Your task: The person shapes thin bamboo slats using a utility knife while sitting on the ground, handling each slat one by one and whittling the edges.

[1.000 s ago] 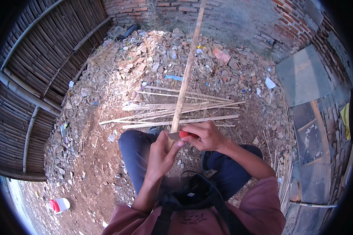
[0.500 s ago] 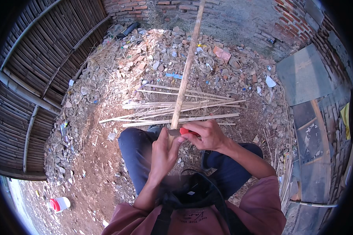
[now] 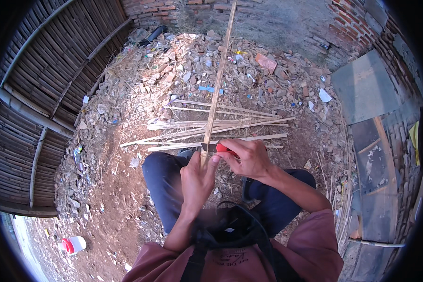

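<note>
The left hand (image 3: 196, 183) has thumb and fingers pinching the near end of a long pale strip (image 3: 217, 89), raised above the ground (image 3: 113, 207); that thumb belongs clear of the red-handled knife (image 3: 224, 149) crossing it. The right hand (image 3: 253, 157), fingers wrapped round the handle, suits short, shallow strokes. Grey panels (image 3: 366, 89) bound the ground's right edge.
</note>
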Demonstrator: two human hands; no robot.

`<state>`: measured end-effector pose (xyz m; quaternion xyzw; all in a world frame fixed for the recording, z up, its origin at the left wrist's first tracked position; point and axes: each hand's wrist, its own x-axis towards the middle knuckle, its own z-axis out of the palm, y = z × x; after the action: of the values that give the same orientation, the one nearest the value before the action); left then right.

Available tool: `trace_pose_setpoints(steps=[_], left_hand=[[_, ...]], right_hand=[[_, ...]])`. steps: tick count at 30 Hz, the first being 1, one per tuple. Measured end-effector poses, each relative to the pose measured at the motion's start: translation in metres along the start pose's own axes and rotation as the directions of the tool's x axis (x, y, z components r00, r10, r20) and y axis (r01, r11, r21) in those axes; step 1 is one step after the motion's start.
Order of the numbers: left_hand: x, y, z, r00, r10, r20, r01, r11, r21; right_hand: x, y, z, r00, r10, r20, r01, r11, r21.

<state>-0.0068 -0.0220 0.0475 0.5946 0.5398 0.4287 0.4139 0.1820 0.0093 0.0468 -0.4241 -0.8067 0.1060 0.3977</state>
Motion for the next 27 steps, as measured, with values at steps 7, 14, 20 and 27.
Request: trace_pose_setpoints(steps=[7,14,20,27], left_hand=[[-0.005,-0.005,-0.002,0.985,0.158,-0.064,-0.146,0.976,0.162],[-0.003,-0.005,-0.005,0.987,0.152,-0.048,-0.137,0.964,0.229],[-0.002,-0.003,-0.008,0.986,0.16,-0.053,-0.145,0.963,0.226],[-0.001,0.0,-0.011,0.983,0.176,-0.045,-0.16,0.956,0.244]], right_hand=[[0.009,-0.003,-0.009,0.999,0.013,0.039,-0.013,1.0,0.0],[0.017,0.0,-0.009,0.998,0.005,0.066,-0.003,0.999,-0.035],[0.024,0.001,-0.012,0.996,0.002,0.09,0.001,0.999,-0.035],[0.03,0.002,-0.014,0.996,-0.045,0.073,0.048,0.998,-0.031]])
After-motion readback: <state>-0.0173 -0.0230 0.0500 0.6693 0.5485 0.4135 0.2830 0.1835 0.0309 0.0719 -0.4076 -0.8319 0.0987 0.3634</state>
